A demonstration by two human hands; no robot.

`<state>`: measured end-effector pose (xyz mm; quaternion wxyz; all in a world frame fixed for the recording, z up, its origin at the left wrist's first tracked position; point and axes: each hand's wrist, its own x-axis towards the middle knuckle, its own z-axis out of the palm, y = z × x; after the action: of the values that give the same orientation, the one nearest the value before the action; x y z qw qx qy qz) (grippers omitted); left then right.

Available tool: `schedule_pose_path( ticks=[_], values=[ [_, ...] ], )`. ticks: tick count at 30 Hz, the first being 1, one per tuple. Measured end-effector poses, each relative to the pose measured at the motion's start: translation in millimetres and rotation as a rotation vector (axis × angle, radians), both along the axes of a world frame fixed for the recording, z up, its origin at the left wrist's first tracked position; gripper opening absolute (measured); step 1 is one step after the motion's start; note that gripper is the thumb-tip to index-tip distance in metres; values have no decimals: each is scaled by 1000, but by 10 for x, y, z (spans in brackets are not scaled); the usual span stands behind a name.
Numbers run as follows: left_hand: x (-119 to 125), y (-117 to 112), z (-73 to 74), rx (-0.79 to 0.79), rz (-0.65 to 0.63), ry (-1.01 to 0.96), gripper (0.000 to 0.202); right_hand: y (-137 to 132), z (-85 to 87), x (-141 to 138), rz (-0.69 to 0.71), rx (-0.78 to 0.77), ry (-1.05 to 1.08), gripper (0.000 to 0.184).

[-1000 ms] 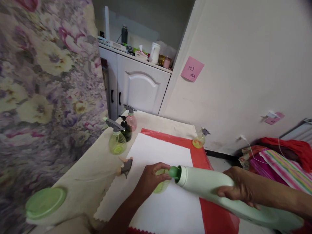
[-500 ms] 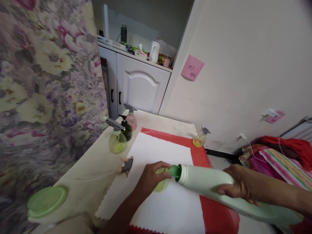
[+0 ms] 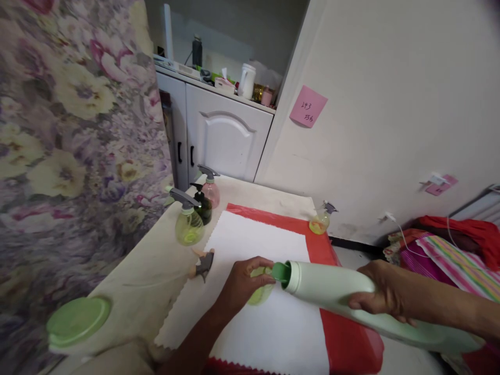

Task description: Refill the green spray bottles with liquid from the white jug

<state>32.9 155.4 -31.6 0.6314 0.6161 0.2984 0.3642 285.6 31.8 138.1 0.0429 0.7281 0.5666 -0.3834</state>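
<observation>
My right hand (image 3: 383,294) grips a long pale green bottle (image 3: 328,281), tilted nearly level with its open mouth to the left. A darker green spout (image 3: 280,272) juts from that mouth, over the neck of a small yellow-green spray bottle body (image 3: 260,296). My left hand (image 3: 248,281) is closed around the top of this small bottle, which stands on a white sheet (image 3: 281,333). My fingers partly hide its neck, and any flowing liquid cannot be made out. A loose grey spray head (image 3: 204,263) with a thin tube lies left of my left hand.
A yellow-green spray bottle (image 3: 189,226), a dark pump bottle (image 3: 203,205) and a pink spray bottle (image 3: 211,192) stand at the table's left. Another spray bottle (image 3: 320,223) stands far right. Red plastic (image 3: 347,338) lies under the sheet. A green-lidded container (image 3: 78,320) is near left.
Both hands and the tilted bottle keep almost the same place. The view has shifted very slightly.
</observation>
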Motion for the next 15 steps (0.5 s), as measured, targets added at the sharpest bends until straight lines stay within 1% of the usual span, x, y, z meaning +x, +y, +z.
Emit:
schedule_pose_path(
  ticks=[15],
  values=[
    [3, -9, 1, -10, -1, 4, 23, -6, -38, 34, 8, 14, -40, 54]
  ],
)
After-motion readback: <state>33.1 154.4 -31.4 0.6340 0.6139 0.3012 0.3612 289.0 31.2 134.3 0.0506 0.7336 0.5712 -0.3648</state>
